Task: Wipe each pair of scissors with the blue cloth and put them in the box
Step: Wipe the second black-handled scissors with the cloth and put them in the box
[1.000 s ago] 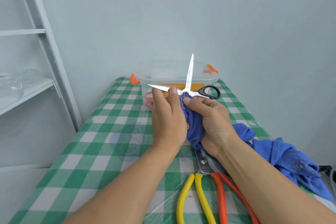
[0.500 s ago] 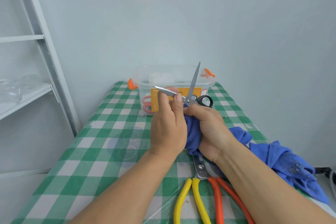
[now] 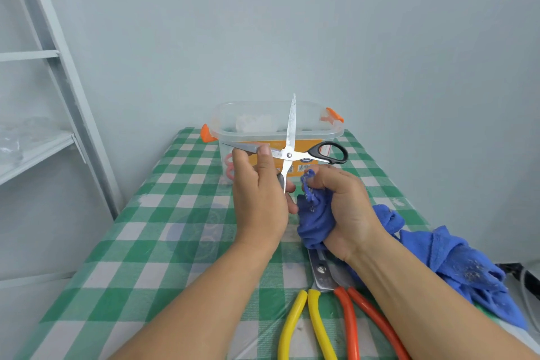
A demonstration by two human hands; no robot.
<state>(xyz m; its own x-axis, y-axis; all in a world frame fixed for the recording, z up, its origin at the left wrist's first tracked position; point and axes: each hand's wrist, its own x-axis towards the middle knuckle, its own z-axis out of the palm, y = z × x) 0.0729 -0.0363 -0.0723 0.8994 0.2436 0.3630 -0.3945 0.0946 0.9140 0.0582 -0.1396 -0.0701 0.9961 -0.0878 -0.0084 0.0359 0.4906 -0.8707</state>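
Two hands work above the middle of the checked table (image 3: 163, 213): our left hand (image 3: 260, 202) grips the black-handled scissors (image 3: 289, 155), splayed into a cross, one blade upright, the other pointing left, the free loop reaching right. Just beside and lower, our right hand (image 3: 347, 213) is clenched round the blue cloth (image 3: 314, 222). The clear box (image 3: 225, 126) stands behind at the far edge; yellow-handled shears (image 3: 317, 321) and orange-handled shears (image 3: 351, 321) lie near our right forearm
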